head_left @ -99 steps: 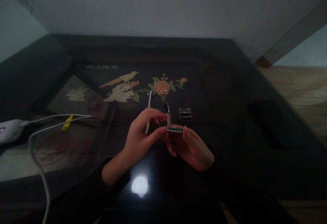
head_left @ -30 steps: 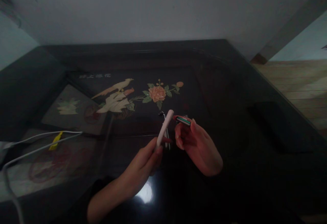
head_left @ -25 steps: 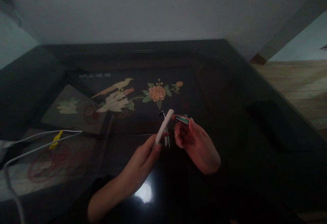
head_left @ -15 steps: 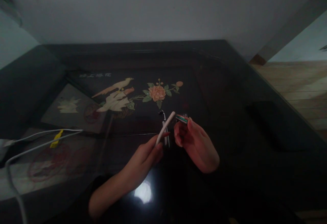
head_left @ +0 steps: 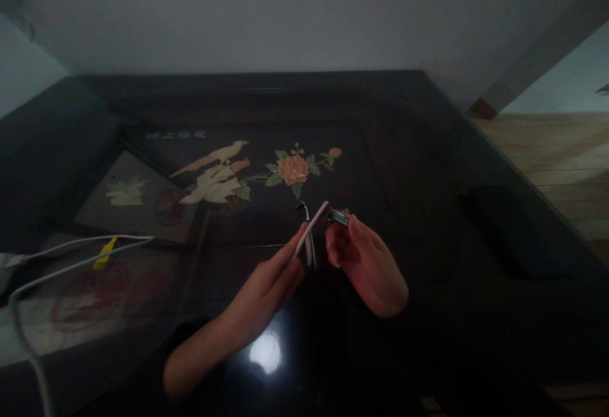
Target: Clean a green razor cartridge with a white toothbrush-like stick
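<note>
My left hand (head_left: 266, 287) is closed around the lower end of a slim white razor handle (head_left: 311, 230), which slants up and to the right. My right hand (head_left: 366, 261) pinches a small razor head (head_left: 339, 217) with a green strip between thumb and fingers. The handle's upper tip is right beside the razor head; whether they touch I cannot tell. Behind the handle a thin pale shape (head_left: 307, 211) with a dark hooked tip shows against the glossy black tabletop (head_left: 404, 169). It may be a reflection.
A dark flat slab (head_left: 514, 233) lies on the right. A white cable (head_left: 61, 274) with a yellow tag (head_left: 104, 253) runs across the left side. Bird and flower decoration (head_left: 292, 169) marks the tabletop, which meets a grey wall (head_left: 266, 17) at the back.
The razor handle has turned in my left hand and now shows a thinner edge. My right hand keeps the razor head in nearly the same place. The view has shifted slightly.
</note>
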A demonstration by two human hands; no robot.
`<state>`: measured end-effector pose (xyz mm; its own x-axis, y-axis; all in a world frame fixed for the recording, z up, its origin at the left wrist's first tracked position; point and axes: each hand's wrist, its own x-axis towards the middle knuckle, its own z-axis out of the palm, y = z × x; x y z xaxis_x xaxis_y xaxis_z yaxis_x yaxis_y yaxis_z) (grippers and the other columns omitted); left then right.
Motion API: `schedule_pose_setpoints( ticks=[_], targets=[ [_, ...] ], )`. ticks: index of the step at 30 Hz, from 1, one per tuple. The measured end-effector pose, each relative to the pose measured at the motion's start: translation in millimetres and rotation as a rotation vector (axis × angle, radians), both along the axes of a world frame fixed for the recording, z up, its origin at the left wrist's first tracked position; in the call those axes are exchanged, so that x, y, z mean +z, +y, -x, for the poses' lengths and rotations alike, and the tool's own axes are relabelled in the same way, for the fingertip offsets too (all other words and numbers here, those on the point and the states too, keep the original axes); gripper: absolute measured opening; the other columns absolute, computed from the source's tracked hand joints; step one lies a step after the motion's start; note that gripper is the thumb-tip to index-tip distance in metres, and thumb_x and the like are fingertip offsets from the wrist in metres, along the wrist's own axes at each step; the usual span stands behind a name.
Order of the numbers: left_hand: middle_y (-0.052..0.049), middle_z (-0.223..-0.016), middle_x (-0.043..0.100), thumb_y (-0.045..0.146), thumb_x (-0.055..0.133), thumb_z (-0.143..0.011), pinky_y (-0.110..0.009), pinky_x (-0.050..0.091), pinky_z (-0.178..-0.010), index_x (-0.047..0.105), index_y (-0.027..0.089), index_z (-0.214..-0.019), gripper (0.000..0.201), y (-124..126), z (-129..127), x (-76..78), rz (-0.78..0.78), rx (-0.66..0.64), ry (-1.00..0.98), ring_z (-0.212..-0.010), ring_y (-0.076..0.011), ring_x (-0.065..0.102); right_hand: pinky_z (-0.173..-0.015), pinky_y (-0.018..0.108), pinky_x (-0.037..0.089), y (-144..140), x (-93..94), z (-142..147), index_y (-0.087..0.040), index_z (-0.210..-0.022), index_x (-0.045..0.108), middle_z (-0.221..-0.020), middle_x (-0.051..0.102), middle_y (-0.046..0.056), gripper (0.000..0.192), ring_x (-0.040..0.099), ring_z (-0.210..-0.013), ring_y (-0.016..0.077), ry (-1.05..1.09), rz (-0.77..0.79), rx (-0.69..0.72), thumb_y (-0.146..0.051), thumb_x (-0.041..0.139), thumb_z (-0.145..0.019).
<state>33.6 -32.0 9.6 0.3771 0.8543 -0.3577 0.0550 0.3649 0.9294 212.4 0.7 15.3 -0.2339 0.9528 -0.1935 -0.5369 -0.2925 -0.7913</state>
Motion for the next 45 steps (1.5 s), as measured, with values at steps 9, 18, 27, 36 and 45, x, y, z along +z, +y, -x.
schedule_pose_setpoints(
  ticks=[9, 18, 27, 36, 45],
  targets=[
    [0.002, -0.073, 0.050, 0.036, 0.044, -0.100, -0.021, 0.036, -0.059, 0.023, 0.029, -0.157, 0.061, 3.0, 2.9, -3.1, -0.131, -0.024, 0.089, -0.064, -0.0107, 0.042, -0.051, 0.023, 0.035, 0.0, 1.2, 0.1, -0.018, -0.074, 0.063, -0.070, 0.055, -0.002, 0.039, 0.046, -0.056, 0.0081, -0.008, -0.004, -0.006, -0.056, 0.069, -0.082],
    [0.001, -0.075, 0.049, 0.035, 0.041, -0.101, -0.022, 0.031, -0.052, 0.021, 0.026, -0.157, 0.060, 1.4, 1.0, 1.0, -0.116, -0.069, 0.073, -0.060, -0.0101, 0.037, -0.050, 0.026, 0.033, 0.7, -2.7, -0.5, -0.019, -0.074, 0.062, -0.069, 0.054, -0.001, 0.040, 0.044, -0.055, 0.0099, -0.029, 0.001, -0.026, -0.058, 0.066, -0.083],
    [0.003, -0.071, 0.044, 0.034, 0.040, -0.101, -0.021, 0.031, -0.053, 0.020, 0.027, -0.157, 0.060, 0.5, 0.3, 0.2, -0.119, -0.069, 0.100, -0.060, -0.0100, 0.036, -0.050, 0.025, 0.031, 1.5, -1.3, -1.5, -0.018, -0.066, 0.063, -0.064, 0.054, -0.001, 0.044, 0.042, -0.053, 0.0087, -0.079, -0.013, -0.038, -0.060, 0.073, -0.076],
    [0.004, -0.068, 0.044, 0.035, 0.042, -0.100, -0.020, 0.032, -0.052, 0.024, 0.024, -0.157, 0.061, -0.3, 1.6, 0.9, -0.166, -0.053, 0.172, -0.059, -0.0102, 0.036, -0.047, 0.025, 0.032, 4.0, -1.3, -4.1, -0.018, -0.078, 0.068, -0.060, 0.057, -0.003, 0.038, 0.043, -0.049, 0.0085, -0.140, -0.067, -0.073, -0.054, 0.078, -0.072],
    [0.003, -0.065, 0.045, 0.038, 0.049, -0.096, -0.019, 0.034, -0.052, 0.035, 0.023, -0.153, 0.061, 0.5, 0.6, 7.7, -0.196, -0.019, 0.220, -0.057, -0.0113, 0.037, -0.046, 0.025, 0.033, 5.7, -2.5, -5.8, -0.019, -0.085, 0.070, -0.060, 0.059, -0.003, 0.037, 0.045, -0.048, 0.0086, -0.204, -0.108, -0.091, -0.052, 0.077, -0.072]
  ],
)
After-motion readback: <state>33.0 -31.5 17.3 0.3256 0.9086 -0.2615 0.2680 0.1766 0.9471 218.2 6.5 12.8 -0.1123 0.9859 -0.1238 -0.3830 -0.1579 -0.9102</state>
